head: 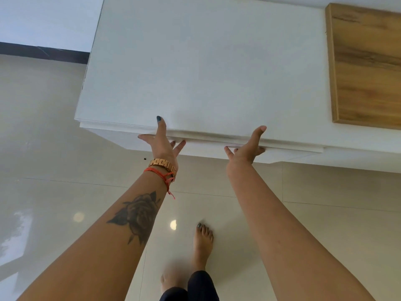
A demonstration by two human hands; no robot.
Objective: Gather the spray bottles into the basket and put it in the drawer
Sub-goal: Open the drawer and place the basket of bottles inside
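Both hands flat, fingers spread, on drawer front (217, 146): left hand (163, 144), right hand (249, 146). White cabinet top (206, 68) above, wood panel (366, 66) right. Basket, bottles hidden. Bare foot (202, 242) on tile floor (54, 148).

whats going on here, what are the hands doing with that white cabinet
A person stands barefoot on a glossy tiled floor, with both hands at the front edge of a white cabinet. The left hand and right hand rest with thumbs on top and fingers spread against the drawer front just under the top. The drawer looks nearly or fully closed. No basket or spray bottles show. A wooden panel sits to the right.
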